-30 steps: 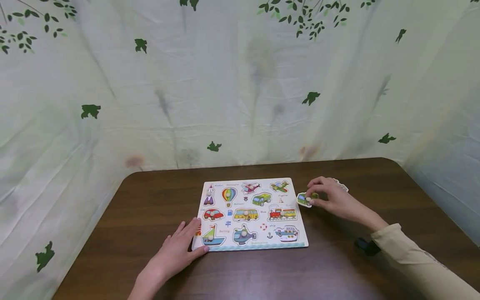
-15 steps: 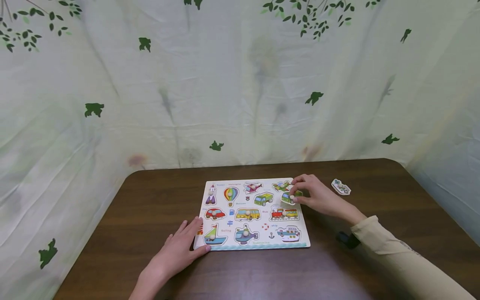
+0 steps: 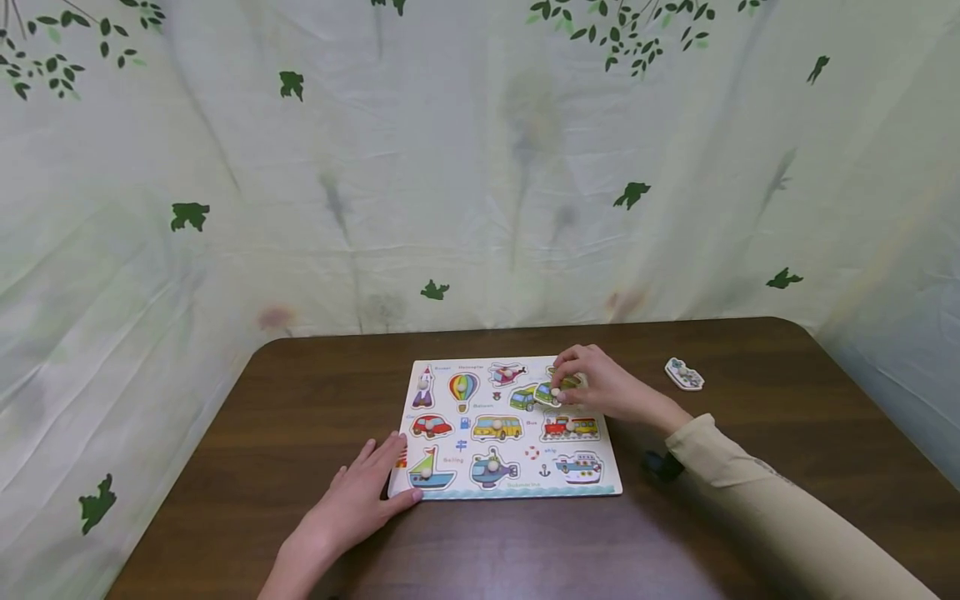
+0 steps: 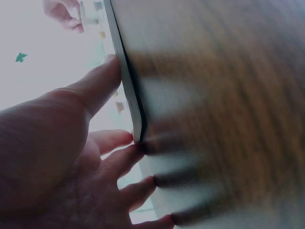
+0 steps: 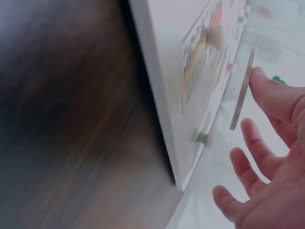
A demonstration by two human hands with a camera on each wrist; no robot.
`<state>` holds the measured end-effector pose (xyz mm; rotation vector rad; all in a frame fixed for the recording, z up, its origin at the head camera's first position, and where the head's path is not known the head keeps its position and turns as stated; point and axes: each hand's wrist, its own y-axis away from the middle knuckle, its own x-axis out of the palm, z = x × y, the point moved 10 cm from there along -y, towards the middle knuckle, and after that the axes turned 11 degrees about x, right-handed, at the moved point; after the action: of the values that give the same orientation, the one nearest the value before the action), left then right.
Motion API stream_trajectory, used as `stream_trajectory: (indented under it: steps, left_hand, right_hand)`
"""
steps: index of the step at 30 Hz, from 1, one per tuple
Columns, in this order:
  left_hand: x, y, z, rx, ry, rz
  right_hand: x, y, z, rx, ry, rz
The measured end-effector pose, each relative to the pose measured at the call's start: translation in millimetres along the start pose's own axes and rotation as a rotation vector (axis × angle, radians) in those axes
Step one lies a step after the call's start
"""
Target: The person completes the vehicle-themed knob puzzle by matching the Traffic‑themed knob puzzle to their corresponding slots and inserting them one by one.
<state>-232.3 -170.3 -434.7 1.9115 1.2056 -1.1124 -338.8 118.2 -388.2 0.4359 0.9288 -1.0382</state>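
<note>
My right hand [image 3: 611,383] pinches a green vehicle puzzle piece [image 3: 545,393] by its knob, over the upper right of a white peg puzzle board [image 3: 495,494]. In the right wrist view the piece [image 5: 243,93] appears edge-on, apart from the board, with thumb behind it and the other fingers spread. It overlaps the printed green vehicle [image 3: 522,398] in the head view. My left hand [image 3: 351,493] rests at the board's lower left corner; in the left wrist view its thumb lies along the board's edge [image 4: 125,78] and the other fingertips touch the table.
Another piece, white-edged with a knob [image 3: 684,374], lies on the brown table [image 3: 750,400] right of the board. Knobbed pieces such as a yellow bus [image 3: 497,427], red car [image 3: 431,426] and hot-air balloon [image 3: 462,387] sit in the board. A leaf-patterned curtain [image 3: 465,167] hangs behind.
My right hand has carried the green vehicle piece leftward from beside the board to over its upper right, uncovering the loose piece on the table. My left hand stays at the board's corner.
</note>
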Motion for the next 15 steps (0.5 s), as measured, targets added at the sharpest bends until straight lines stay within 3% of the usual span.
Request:
stream_trajectory:
  steps: [15]
  left_hand:
    - [-1.5,1.9,-0.1,-0.012,0.003,0.006]
  right_hand:
    - [26.5,-29.4,10.0,0.047,0.094,0.081]
